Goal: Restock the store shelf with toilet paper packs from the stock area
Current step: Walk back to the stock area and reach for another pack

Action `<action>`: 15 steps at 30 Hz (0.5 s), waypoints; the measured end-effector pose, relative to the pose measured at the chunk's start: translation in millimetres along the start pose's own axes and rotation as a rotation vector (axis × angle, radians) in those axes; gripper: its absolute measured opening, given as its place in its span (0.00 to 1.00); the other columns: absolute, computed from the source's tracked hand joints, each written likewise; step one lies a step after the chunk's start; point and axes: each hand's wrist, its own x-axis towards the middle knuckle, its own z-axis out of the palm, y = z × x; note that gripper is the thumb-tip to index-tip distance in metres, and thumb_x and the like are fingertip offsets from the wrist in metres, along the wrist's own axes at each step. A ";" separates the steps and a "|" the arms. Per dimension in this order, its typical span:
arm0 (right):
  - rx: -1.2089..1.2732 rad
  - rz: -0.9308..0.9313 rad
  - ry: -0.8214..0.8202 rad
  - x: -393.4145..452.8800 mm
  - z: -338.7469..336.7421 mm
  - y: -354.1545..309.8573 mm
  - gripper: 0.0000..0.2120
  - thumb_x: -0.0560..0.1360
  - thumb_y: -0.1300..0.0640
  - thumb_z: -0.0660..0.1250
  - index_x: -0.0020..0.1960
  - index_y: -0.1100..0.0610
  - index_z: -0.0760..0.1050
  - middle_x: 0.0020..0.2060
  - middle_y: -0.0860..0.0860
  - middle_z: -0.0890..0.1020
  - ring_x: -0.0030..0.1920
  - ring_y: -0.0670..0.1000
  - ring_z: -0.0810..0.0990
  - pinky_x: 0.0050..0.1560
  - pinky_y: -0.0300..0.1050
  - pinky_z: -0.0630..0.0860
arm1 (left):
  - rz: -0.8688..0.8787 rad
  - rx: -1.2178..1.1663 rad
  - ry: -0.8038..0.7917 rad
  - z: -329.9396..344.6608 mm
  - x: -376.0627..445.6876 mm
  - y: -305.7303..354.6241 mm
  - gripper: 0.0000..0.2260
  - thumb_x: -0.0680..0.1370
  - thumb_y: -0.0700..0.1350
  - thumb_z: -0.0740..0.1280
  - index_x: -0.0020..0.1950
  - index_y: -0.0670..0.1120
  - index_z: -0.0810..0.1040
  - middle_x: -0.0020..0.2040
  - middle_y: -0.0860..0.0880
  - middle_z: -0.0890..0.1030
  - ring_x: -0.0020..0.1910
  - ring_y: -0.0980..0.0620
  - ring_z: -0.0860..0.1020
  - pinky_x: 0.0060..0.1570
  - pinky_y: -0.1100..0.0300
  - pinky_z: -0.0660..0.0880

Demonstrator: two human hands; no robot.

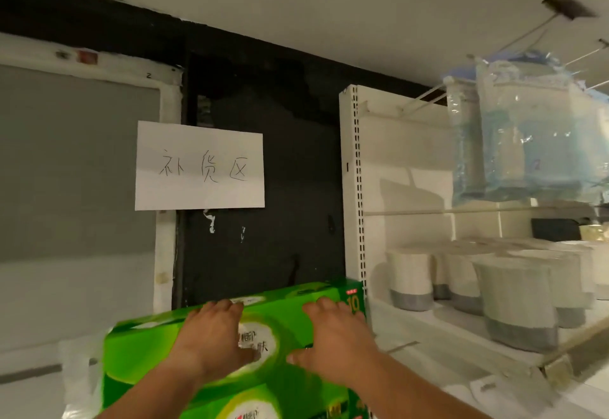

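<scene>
Both hands lie on the green toilet paper pack (230,346) atop the stack — left hand (211,339) and right hand (333,336), fingers curled over its far edge. Likely light, soft, slippery-wrapped — grip the edges. Behind hangs a handwritten sign (199,165).

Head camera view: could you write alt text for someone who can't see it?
Two hands, left and right, grip a green toilet paper pack below a handwritten paper sign. White cups stand on a white shelf to the right.

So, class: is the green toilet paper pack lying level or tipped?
Tipped: the green toilet paper pack slopes down to the left, with the left hand and right hand on top.
</scene>
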 end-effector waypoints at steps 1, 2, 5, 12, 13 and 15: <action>-0.001 -0.006 -0.012 13.5 6.3 1.6 0.42 0.72 0.31 0.67 0.78 0.49 0.59 0.73 0.51 0.66 0.72 0.56 0.64 0.72 0.61 0.62 | -0.010 0.007 -0.003 3.4 11.6 -3.7 0.42 0.71 0.73 0.65 0.79 0.52 0.62 0.74 0.51 0.69 0.73 0.48 0.67 0.71 0.51 0.66; -0.001 -0.012 -0.024 25.8 13.6 2.9 0.43 0.72 0.31 0.67 0.79 0.49 0.58 0.75 0.51 0.65 0.74 0.56 0.63 0.73 0.62 0.61 | -0.020 0.012 -0.008 7.5 21.5 -7.0 0.42 0.71 0.73 0.66 0.79 0.52 0.63 0.74 0.51 0.69 0.73 0.47 0.67 0.71 0.51 0.65; 0.024 -0.036 -0.034 60.8 36.7 2.7 0.45 0.72 0.31 0.67 0.80 0.48 0.55 0.78 0.51 0.61 0.77 0.55 0.59 0.75 0.62 0.58 | -0.056 0.004 -0.030 24.0 43.9 -17.1 0.43 0.71 0.72 0.67 0.79 0.52 0.62 0.75 0.49 0.68 0.74 0.46 0.66 0.74 0.49 0.64; 0.032 -0.110 -0.045 124.8 69.0 0.7 0.47 0.69 0.29 0.68 0.80 0.46 0.53 0.81 0.51 0.54 0.79 0.56 0.53 0.76 0.62 0.55 | -0.153 0.028 -0.095 58.0 72.7 -43.6 0.50 0.69 0.76 0.64 0.82 0.52 0.54 0.81 0.50 0.59 0.80 0.46 0.56 0.78 0.46 0.56; 0.031 -0.120 -0.054 132.6 71.9 2.8 0.48 0.69 0.29 0.68 0.81 0.46 0.53 0.81 0.50 0.53 0.80 0.56 0.52 0.76 0.63 0.54 | -0.161 0.032 -0.117 58.2 76.3 -46.0 0.51 0.67 0.77 0.65 0.82 0.52 0.55 0.81 0.50 0.60 0.80 0.46 0.57 0.78 0.46 0.57; 0.017 -0.148 -0.083 147.7 75.5 8.1 0.51 0.68 0.28 0.68 0.81 0.46 0.51 0.81 0.51 0.51 0.80 0.56 0.50 0.76 0.64 0.52 | -0.167 0.036 -0.174 54.5 84.1 -50.8 0.53 0.63 0.78 0.67 0.81 0.53 0.58 0.79 0.50 0.64 0.78 0.46 0.62 0.76 0.46 0.61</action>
